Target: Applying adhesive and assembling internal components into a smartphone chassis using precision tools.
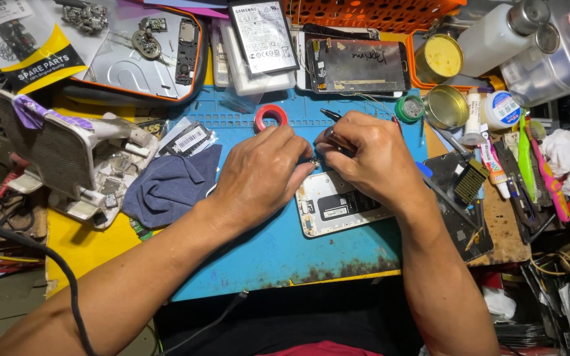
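Tiny metal part [314, 160] is pinched between left hand [258, 175] fingers and right hand's [371, 161] dark tweezers [330, 116]; a slip could drop it into opened white phone [338, 206].

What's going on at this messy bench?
A person is bent over an opened phone lying on a blue work mat. The left hand pinches a tiny part at the phone's top edge, and the right hand meets it there while holding a thin dark tool. A red tape roll sits just beyond the hands, a blue cloth lies to the left, and another stripped phone rests further back.
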